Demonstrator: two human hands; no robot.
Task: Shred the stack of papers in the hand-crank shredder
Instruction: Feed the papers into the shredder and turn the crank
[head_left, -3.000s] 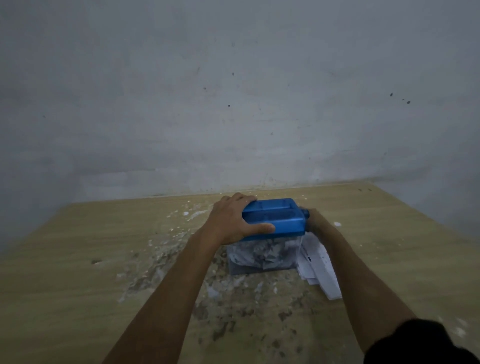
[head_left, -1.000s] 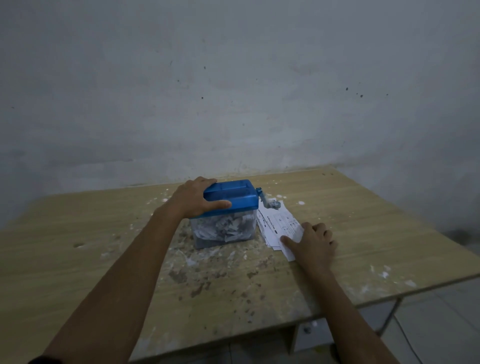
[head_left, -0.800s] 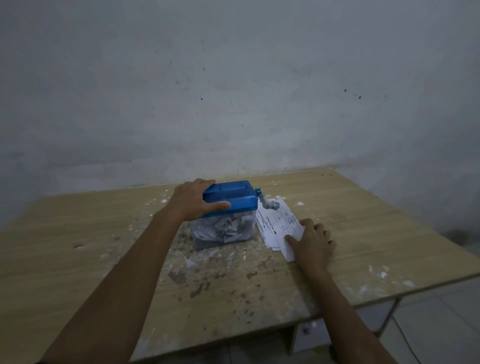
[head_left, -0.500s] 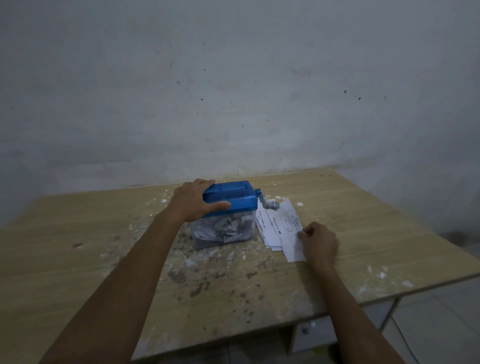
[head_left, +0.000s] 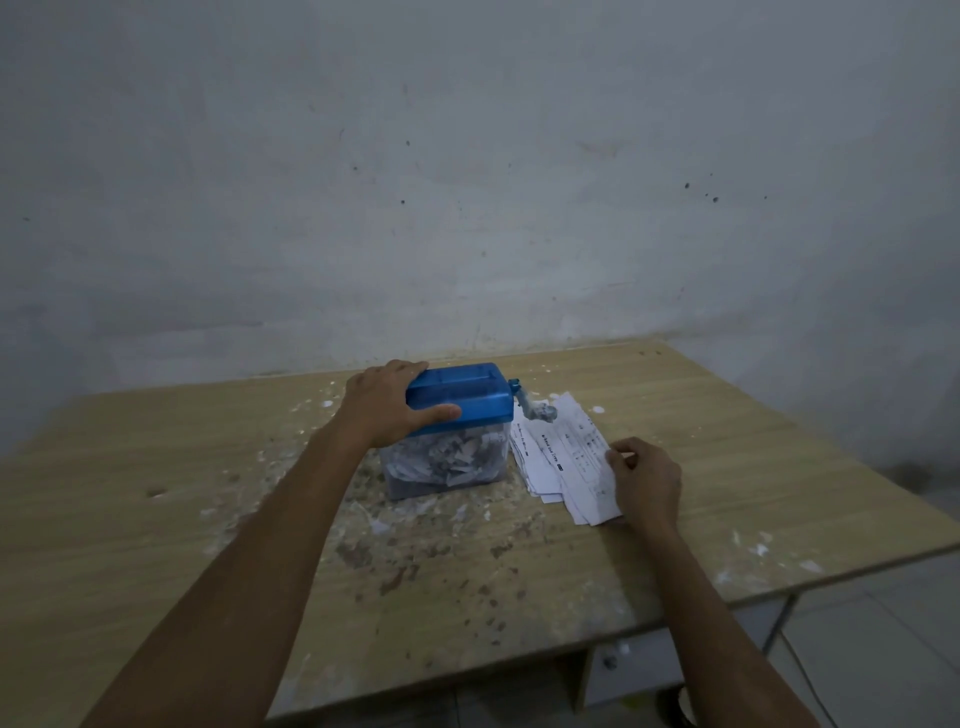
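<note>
Mid-frame, the left hand (head_left: 387, 410) clamps the shredder (head_left: 452, 431); right hand (head_left: 644, 475) fingers pinch the top sheet (head_left: 582, 462). Next, probably feeding it into the slot.

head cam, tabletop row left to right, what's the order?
left hand → blue shredder → crank handle → stack of papers → right hand

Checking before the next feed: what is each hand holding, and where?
Left hand grips the shredder lid's left end. Right hand pinches the top paper at its right edge.
</note>
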